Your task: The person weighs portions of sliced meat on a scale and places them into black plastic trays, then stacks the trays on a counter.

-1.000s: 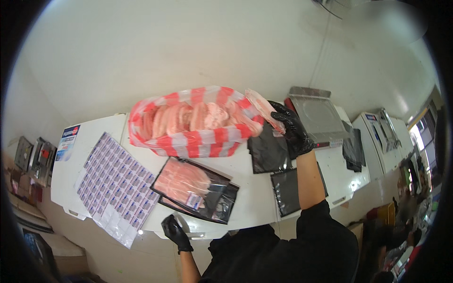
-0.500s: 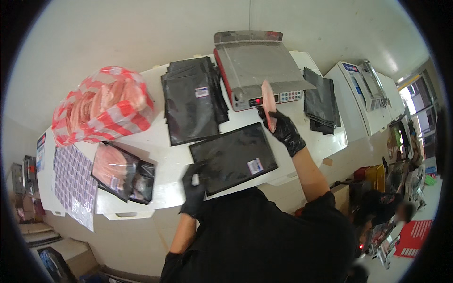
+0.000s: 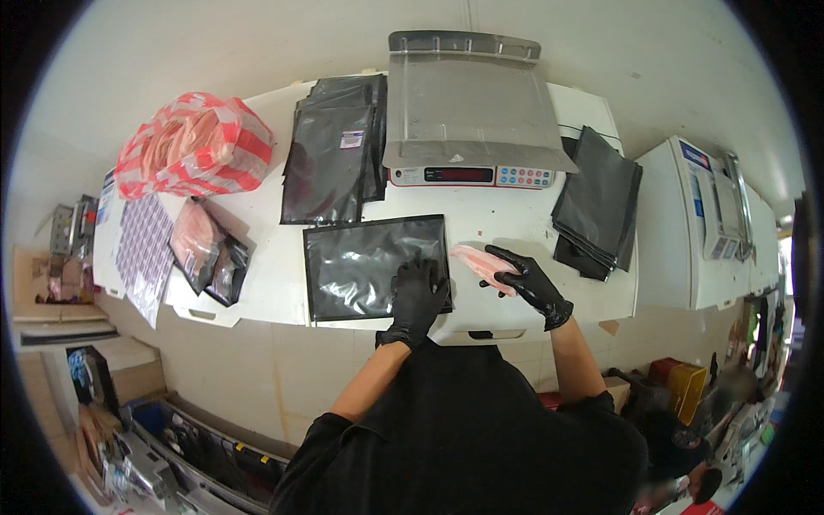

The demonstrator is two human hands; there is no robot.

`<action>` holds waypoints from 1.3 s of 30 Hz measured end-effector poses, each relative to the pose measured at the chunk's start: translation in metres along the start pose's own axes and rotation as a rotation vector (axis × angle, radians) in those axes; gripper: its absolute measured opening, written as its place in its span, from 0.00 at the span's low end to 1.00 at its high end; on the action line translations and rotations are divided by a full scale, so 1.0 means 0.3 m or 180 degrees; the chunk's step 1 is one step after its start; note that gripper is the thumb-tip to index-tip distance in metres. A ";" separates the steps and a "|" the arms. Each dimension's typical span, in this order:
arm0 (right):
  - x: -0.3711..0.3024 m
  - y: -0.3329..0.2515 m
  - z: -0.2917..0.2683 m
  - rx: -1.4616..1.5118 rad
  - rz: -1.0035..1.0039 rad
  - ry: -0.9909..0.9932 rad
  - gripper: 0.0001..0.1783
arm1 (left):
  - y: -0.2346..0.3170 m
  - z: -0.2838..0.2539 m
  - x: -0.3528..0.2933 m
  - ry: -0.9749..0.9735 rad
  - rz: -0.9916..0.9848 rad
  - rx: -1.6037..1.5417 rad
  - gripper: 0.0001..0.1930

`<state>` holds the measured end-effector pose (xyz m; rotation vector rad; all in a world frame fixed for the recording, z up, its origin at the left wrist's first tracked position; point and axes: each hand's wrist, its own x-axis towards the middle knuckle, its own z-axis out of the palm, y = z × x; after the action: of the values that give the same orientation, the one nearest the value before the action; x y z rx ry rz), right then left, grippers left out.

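Head view, looking down on a white counter. A black vacuum pouch is laid flat at the near edge of the counter, and its right end is pressed down by the left hand, gloved in black, with the fingers spread. A pink slice of meat is gripped by the right hand, also gloved, just beside the right edge of the pouch. A weighing scale is set at the far side, flanked by a stack of black pouches on its left and another stack on its right. A red-and-white bag of meat is placed at the far left, with filled pouches near it and a sheet of labels further left.
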<state>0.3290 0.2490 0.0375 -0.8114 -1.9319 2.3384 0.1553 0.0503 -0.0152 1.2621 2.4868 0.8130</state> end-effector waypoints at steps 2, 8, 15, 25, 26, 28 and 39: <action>0.013 -0.002 -0.011 -0.0122 0.0033 -0.0134 0.34 | -0.020 0.030 -0.012 0.0025 -0.0076 0.0094 0.18; 0.061 0.030 -0.021 -0.0503 -0.0309 -0.0574 0.31 | -0.081 0.078 -0.034 0.0233 0.0015 -0.0109 0.12; 0.015 0.015 -0.018 -0.0147 0.0206 -0.0899 0.33 | 0.091 -0.127 -0.050 0.0175 0.0614 -0.0273 0.08; 0.066 0.261 0.004 -0.2094 -0.1313 -0.0703 0.20 | 0.162 -0.051 -0.088 -0.0046 0.1028 0.0016 0.07; 0.141 0.425 -0.005 -0.2213 -0.1853 -0.0543 0.25 | 0.191 -0.093 -0.088 -0.0143 0.1062 -0.0133 0.06; 0.201 0.393 0.111 0.0398 0.0014 -0.0304 0.31 | 0.212 -0.109 -0.114 0.0359 0.1176 -0.0163 0.08; 0.442 0.026 0.468 -0.0995 -0.1200 -0.1064 0.32 | 0.174 -0.098 -0.172 0.0755 0.1040 -0.0061 0.15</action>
<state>0.1624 0.1610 -0.0052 -0.0325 -2.3634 2.0757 0.2081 0.0228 0.0369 1.6821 2.4719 1.1186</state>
